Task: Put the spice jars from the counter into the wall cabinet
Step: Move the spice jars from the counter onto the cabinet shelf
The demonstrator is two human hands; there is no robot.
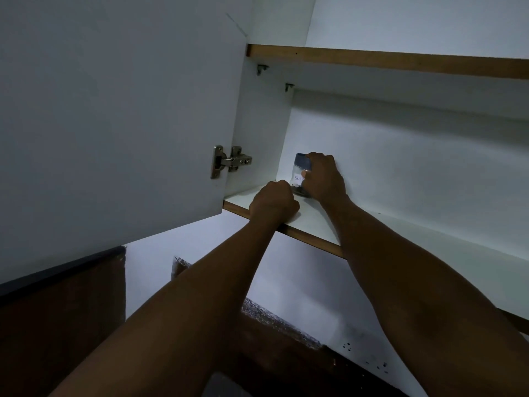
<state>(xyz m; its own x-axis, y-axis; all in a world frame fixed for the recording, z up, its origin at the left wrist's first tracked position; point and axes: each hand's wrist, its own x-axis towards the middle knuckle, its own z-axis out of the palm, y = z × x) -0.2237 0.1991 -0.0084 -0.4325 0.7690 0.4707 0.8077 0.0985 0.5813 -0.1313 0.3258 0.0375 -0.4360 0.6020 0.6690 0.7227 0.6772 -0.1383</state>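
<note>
Up high, right hand [325, 176] gripping spice jar [300, 174] on cabinet shelf [312, 222]; left hand [273, 203] fisted, empty

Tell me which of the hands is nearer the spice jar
Right. The right hand grips the spice jar; the left hand rests fisted on the shelf just before it.

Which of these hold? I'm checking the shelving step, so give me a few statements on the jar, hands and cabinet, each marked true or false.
1. The right hand grips the spice jar. True.
2. The jar lies on its side. False: it stands upright on the lower shelf.
3. The left hand holds a second jar. False: it is curled at the shelf's front edge, and no jar shows in it.
4. The cabinet door is open. True.
5. The jar has a red lid. False: dark lid.
</note>
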